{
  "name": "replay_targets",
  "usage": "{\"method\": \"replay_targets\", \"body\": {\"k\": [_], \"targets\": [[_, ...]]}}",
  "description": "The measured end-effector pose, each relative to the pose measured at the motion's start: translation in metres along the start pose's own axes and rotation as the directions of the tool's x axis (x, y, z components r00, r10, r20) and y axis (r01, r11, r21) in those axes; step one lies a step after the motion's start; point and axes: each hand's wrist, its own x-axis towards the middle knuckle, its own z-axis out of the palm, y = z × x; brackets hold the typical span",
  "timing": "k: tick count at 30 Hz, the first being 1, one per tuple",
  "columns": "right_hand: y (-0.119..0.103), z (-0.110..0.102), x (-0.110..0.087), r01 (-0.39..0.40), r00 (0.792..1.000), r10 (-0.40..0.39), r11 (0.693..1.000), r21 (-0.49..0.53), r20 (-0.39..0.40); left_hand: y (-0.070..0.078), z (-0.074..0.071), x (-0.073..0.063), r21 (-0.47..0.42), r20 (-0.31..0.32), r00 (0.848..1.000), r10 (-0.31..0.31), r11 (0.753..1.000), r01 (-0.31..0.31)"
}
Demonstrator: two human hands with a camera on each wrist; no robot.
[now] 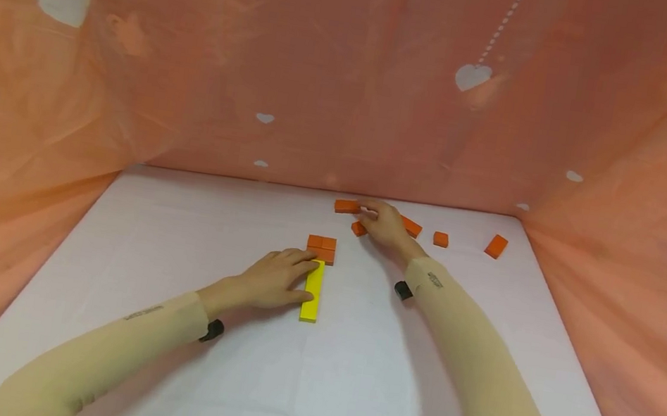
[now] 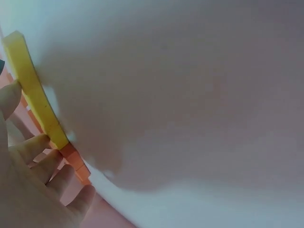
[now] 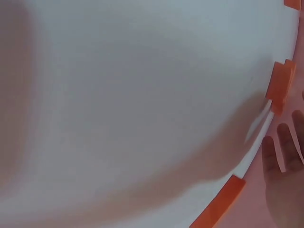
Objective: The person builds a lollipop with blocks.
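A long yellow bar [image 1: 309, 310] lies lengthwise on the white table, its far end up against a square of orange blocks [image 1: 329, 244] set edge to edge. My left hand [image 1: 272, 280] rests at the bar's left side, thumb lower down and fingertips by the far end, the fingers spread and fairly straight. Toward the back, my right hand [image 1: 387, 226] reaches in among loose orange blocks. Its index finger and thumb are right at the near end of an orange block [image 1: 345, 206], and a smaller orange block [image 1: 359, 229] lies just below. In the right wrist view several fingers [image 3: 288, 147] extend loosely.
Behind the right hand an orange block [image 1: 410, 227] is partly covered. A small orange block [image 1: 441, 239] and a longer orange block [image 1: 496, 246] lie farther right. Pink fabric [image 1: 349, 96] with hearts rises along the table's back and sides.
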Motion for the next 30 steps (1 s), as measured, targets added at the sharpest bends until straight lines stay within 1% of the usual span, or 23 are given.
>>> {"method": "replay_targets", "body": {"k": [3, 7, 10, 14, 18, 21, 26, 30], "targets": [[-0.003, 0.004, 0.005, -0.004, 1.000, 0.004, 1.000, 0.022, -0.023, 0.001, -0.001, 0.000, 0.009, 0.006, 1.000, -0.002, 1.000, 0.002], [-0.005, 0.007, 0.009, -0.035, 0.998, 0.037, 0.999, 0.035, -0.058, 0.003, -0.001, 0.000, 0.012, 0.013, 1.000, -0.001, 1.000, 0.001], [-0.005, 0.007, 0.011, -0.070, 0.995, 0.072, 0.997, 0.038, -0.062, 0.005, -0.001, 0.000, 0.017, 0.021, 1.000, -0.006, 1.000, 0.006], [-0.004, 0.006, 0.014, -0.089, 0.995, 0.091, 0.995, 0.047, -0.049, 0.006, -0.002, 0.001, 0.028, 0.030, 0.999, -0.013, 1.000, 0.012], [-0.002, 0.004, 0.019, -0.090, 0.995, 0.092, 0.995, 0.030, -0.043, 0.005, -0.003, 0.004, 0.038, 0.031, 1.000, -0.006, 0.999, 0.004], [0.000, 0.003, 0.023, -0.085, 0.995, 0.085, 0.996, 0.000, -0.044, 0.004, -0.003, 0.006, 0.047, 0.020, 1.000, -0.001, 0.999, 0.000], [0.000, 0.007, 0.025, -0.063, 0.997, 0.062, 0.998, -0.022, -0.038, 0.004, -0.004, 0.003, 0.044, 0.018, 1.000, -0.018, 0.999, 0.017], [-0.002, 0.011, 0.026, -0.071, 0.997, 0.070, 0.997, -0.018, -0.043, 0.003, -0.006, 0.000, 0.042, 0.025, 0.999, -0.027, 0.999, 0.026]]}}
